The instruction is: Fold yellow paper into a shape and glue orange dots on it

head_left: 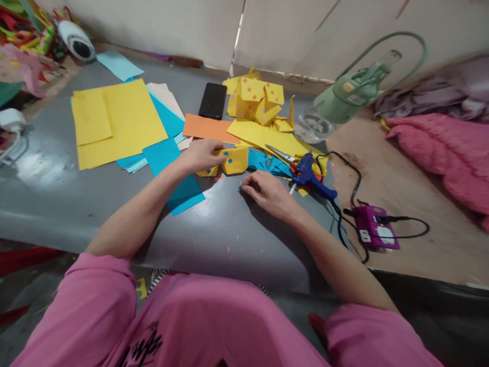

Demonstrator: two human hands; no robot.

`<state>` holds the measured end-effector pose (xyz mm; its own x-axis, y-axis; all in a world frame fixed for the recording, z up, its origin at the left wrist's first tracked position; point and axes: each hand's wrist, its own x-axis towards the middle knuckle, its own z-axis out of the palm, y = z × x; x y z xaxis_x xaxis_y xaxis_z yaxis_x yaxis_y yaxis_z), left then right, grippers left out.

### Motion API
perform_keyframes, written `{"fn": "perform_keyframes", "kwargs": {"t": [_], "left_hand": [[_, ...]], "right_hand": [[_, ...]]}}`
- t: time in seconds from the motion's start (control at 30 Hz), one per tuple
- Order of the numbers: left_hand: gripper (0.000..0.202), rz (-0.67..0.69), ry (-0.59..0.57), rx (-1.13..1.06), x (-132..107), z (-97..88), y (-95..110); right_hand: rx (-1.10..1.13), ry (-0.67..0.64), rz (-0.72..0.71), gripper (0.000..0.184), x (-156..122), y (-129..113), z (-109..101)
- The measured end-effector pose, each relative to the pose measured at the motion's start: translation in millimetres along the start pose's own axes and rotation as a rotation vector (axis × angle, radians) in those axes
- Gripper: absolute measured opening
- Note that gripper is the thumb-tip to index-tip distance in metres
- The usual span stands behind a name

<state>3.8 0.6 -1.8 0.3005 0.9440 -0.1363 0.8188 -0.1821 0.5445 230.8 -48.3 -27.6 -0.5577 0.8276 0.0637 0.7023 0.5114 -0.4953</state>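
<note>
My left hand (206, 155) is closed on a yellow paper piece (236, 161) dotted with small blue diamonds, its thumb lying across the front. Just right of it and nearer to me, my right hand (263, 189) is pinched at the fingertips over the grey table. A tiny blue scrap (240, 188) shows at those fingertips. Cut blue paper (265, 161) lies beyond the right hand. Scissors (280, 153) rest on the paper pile, and a blue glue gun (308, 173) lies to the right of that hand.
Yellow sheets (126, 120) and blue sheets (187, 191) lie on the left. A black phone (213, 101), dotted yellow paper shapes (254, 97) and a green bottle (340, 97) stand or lie farther back. The glue gun's cord runs toward a purple power strip (376, 227) on the right.
</note>
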Motion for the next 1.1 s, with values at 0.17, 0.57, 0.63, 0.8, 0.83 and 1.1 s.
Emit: {"fn": "perform_keyframes", "kwargs": {"t": [0.17, 0.57, 0.63, 0.8, 0.83, 1.1], "left_hand": [[0.029, -0.007, -0.003, -0.001, 0, 0.2, 1], [0.032, 0.003, 0.001, -0.024, 0, -0.5, 1], [0.031, 0.007, -0.001, -0.035, 0, -0.2, 1], [0.027, 0.024, 0.006, -0.037, -1, 0.6, 0], [0.026, 0.027, 0.006, -0.034, -1, 0.5, 0], [0.025, 0.033, -0.002, -0.047, -2, -0.4, 2]], "right_hand": [[0.092, -0.009, 0.065, 0.011, 4, 2, -9], [0.375, 0.145, 0.162, 0.011, 16, -3, -5], [0.383, 0.173, 0.151, 0.014, 20, -4, -4], [0.276, 0.225, 0.149, 0.014, 30, -8, 0], [0.236, 0.236, 0.14, 0.012, 31, -8, 1], [0.006, 0.309, 0.085, 0.006, 30, -7, 12]]}}
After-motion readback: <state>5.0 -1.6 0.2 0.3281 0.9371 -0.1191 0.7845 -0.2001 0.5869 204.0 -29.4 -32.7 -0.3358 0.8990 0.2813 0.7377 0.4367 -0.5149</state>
